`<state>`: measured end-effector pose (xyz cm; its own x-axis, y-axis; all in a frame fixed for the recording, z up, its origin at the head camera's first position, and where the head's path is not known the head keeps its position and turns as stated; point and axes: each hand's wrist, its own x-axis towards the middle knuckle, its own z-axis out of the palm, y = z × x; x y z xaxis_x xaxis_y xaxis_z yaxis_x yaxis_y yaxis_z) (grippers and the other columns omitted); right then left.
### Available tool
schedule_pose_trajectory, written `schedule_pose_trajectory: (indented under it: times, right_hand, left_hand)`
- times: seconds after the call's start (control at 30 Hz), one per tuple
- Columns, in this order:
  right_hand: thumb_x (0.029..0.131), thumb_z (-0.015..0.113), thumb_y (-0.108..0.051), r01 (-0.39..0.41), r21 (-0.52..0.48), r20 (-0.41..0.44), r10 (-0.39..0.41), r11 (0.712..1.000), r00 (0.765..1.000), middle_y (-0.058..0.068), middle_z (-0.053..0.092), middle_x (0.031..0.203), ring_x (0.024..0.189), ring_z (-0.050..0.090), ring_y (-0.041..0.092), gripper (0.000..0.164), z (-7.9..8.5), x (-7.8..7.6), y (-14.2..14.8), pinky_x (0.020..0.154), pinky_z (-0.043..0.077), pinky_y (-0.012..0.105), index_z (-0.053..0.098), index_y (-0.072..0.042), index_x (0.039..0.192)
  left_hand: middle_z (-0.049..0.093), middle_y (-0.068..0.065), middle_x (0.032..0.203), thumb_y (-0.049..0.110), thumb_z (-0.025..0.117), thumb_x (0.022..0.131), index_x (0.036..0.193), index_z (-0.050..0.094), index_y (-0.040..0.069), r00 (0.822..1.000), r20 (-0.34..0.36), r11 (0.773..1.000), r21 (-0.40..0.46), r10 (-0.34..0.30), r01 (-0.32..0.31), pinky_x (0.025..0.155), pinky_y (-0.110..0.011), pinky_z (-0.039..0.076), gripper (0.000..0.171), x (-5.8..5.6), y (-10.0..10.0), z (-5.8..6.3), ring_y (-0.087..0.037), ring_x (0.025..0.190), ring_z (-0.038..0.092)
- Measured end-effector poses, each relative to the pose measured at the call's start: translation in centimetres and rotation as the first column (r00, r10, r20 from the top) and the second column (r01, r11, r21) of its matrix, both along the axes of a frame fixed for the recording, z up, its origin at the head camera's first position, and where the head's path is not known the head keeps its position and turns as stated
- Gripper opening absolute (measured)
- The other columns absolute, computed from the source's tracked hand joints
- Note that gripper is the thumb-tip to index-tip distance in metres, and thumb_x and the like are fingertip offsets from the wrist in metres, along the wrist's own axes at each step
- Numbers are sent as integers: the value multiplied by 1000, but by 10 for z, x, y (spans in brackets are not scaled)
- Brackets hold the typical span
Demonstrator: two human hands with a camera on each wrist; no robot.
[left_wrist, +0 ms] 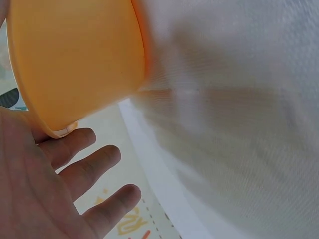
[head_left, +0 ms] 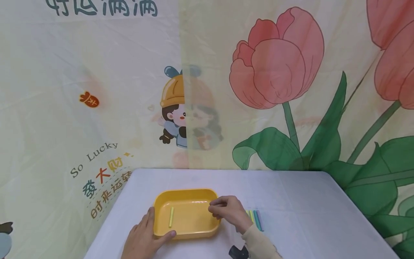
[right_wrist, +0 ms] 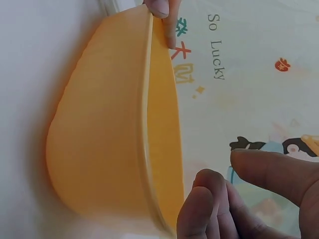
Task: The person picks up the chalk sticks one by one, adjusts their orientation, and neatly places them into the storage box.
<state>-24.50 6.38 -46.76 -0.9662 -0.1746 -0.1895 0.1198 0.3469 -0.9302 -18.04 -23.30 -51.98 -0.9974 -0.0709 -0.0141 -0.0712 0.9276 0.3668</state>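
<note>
Nearest, just short of the tray's near right corner, a dark object with a rounded end sits against a cream sleeve; what it is cannot be told. The left hand grips the near left corner of the yellow, rounded-rectangular, plastic-looking tray, thumb over the near rim and fingers along the left side; in the left wrist view some fingers stretch out free past the rim.

Within the tray, toward its left end, one slim pale-yellow stick lies lengthwise, pointing away from the person. Above the tray's right rim hangs the right hand, fingers loosely bent with a gap between them and nothing visible in its grasp.

Just right of the tray, partly hidden by that wrist, a row of slim yellow, green, teal and purplish sticks lies side by side on the white cloth-covered surface. Beyond the tray rises a printed fabric backdrop with pink tulips.

As a judgement, the low right wrist could brush the row and scatter it; a knock on the right rim, or uneven pressure from the left thumb, could shift the tray and roll the lone stick.
</note>
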Motion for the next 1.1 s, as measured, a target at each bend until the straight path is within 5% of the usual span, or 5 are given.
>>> schedule_pose_trajectory:
  times: [0.27,0.63,1.1]
  right_hand:
    - [87,79,-29,63,56,-13,-62,996,998,4,72,92,79,69,18,37,-3,-1,30,72,63,34,73,-2,112]
    - [87,78,-26,275,154,14,-281,949,960,5,72,92,79,68,17,36,-24,-4,83,70,63,35,73,-1,111]
    - [89,75,-24,346,294,-6,-360,891,933,8,71,94,82,65,18,34,-50,-2,136,70,60,32,72,3,111]
  left_hand:
    - [37,-35,152,93,51,73,156,15,-12,1000,4,1000,11,-1,1,111,-64,36,139,-1,2,-4,-51,135,42]
    - [37,-35,152,93,52,73,156,15,-12,1000,6,1000,19,10,-10,110,-64,36,138,-1,0,-5,-50,135,43]
    - [35,-33,155,90,53,76,156,15,-11,1000,-5,999,38,-10,10,110,-65,36,134,-1,-4,-3,-51,138,40]
